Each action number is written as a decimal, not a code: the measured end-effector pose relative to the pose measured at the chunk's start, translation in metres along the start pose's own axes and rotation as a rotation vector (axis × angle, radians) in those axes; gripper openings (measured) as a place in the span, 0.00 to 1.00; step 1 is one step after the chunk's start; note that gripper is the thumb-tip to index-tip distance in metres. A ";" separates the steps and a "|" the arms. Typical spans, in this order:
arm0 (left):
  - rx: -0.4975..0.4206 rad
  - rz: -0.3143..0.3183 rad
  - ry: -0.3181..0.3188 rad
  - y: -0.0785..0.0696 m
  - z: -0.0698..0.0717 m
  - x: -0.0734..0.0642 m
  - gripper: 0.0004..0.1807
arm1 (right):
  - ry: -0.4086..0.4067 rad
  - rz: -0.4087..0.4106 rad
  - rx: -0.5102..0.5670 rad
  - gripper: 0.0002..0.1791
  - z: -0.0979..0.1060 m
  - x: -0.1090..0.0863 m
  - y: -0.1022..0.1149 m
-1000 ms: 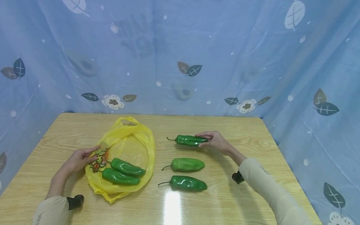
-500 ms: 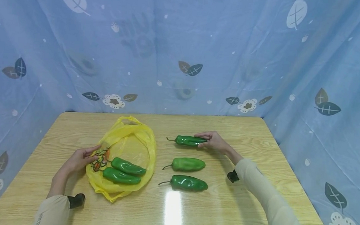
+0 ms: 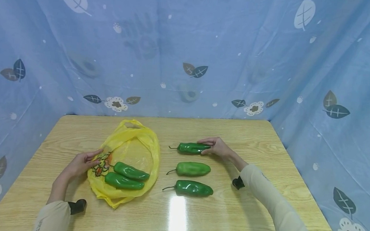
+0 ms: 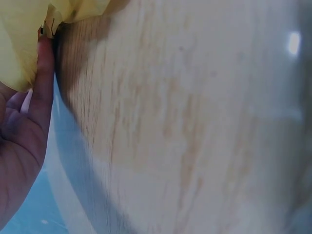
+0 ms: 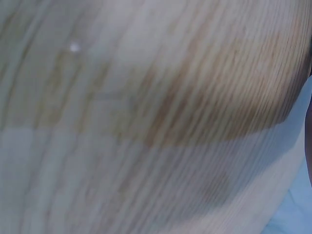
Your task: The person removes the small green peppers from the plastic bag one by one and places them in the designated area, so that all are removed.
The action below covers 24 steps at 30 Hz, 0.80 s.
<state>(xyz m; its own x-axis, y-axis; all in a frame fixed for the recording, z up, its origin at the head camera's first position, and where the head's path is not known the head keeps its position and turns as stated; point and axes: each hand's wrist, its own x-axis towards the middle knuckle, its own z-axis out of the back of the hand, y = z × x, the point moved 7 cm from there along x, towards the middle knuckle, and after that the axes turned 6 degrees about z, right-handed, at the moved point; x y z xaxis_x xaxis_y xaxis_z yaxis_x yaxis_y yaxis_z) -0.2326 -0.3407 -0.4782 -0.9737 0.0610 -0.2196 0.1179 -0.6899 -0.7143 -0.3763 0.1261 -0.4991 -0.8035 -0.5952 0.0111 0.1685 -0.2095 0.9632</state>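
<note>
Head view, uppermost green pepper (image 3: pixel 188 148) just below centre, pinched by right hand (image 3: pixel 220 148), lower left — left hand (image 3: pixel 80 163) touching yellow bag (image 3: pixel 155 156), thumb and forefinger apart, left wrist view, bag upper left, fingers against it — pinch impossible to tell, right wrist view, wooden tabletop (image 5: pixel 146 180).

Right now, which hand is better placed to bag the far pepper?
Probably the right hand: it grips one end of the far pepper, while the left hand holds the bag.

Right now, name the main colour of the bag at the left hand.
The bag is mostly yellow; it shows best in the head view.
</note>
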 end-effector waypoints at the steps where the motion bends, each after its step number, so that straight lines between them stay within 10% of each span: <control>1: -0.003 -0.001 0.002 0.000 0.000 0.000 0.29 | 0.000 -0.001 -0.001 0.29 0.000 -0.001 0.000; 24: 0.001 -0.021 -0.006 0.001 0.000 0.000 0.29 | 0.103 -0.008 -0.001 0.29 -0.009 -0.013 0.001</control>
<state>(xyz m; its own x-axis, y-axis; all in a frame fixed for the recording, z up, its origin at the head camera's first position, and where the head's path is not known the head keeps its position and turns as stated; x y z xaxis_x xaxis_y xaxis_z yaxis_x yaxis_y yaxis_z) -0.2326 -0.3417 -0.4793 -0.9770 0.0710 -0.2011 0.0977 -0.6894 -0.7178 -0.3605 0.1265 -0.5009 -0.7417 -0.6703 -0.0245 0.1631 -0.2157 0.9627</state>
